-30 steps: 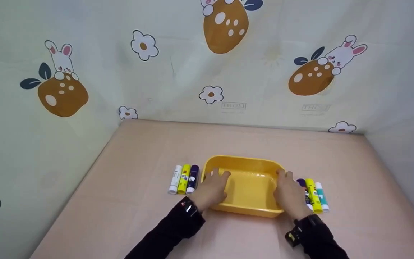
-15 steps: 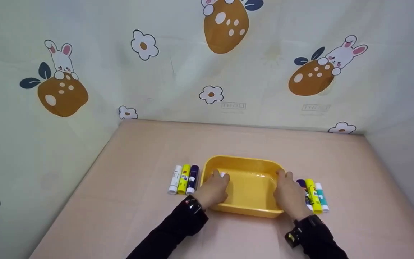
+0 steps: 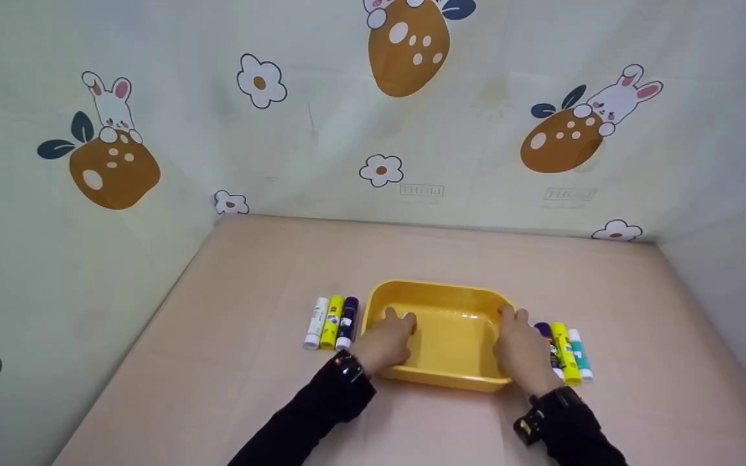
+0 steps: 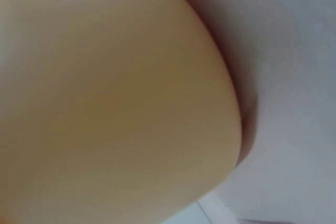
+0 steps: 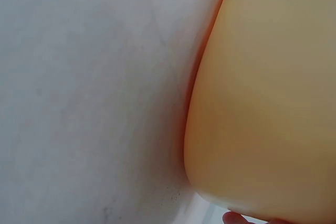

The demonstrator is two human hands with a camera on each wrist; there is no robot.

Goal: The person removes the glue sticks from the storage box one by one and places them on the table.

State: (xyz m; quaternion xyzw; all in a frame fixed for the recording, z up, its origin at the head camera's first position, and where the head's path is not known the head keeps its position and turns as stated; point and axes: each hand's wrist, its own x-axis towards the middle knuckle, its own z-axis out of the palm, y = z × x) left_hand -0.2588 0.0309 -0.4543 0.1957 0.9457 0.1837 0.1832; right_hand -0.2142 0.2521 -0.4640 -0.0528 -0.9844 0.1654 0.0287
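A yellow rectangular tray (image 3: pixel 434 291) sits on the table, its inside facing up. Over its left end, my left hand (image 3: pixel 383 340) reaches in with bent fingers, and a small white end of a glue stick (image 3: pixel 405 315) peeks out between them; the stick's body is hidden. At the opposite end, my right hand (image 3: pixel 520 346) grips the tray's side, thumb inside and fingers over the rim. The tray's outer wall (image 4: pixel 115 98) fills much of the left wrist view. In the right wrist view a fingertip (image 5: pixel 234 217) shows at the tray's lower edge.
Left of the tray lie white, yellow and dark purple glue sticks (image 3: pixel 332 322) side by side. To the right are purple, yellow and teal-white glue sticks (image 3: pixel 565 353), the purple one partly behind my right hand. A patterned cloth wall (image 3: pixel 321 129) encloses the table (image 3: pixel 269 272).
My left hand has shifted slightly right and closed its fingers; a white stick end has come into view between them. The right hand and the tray stay put.
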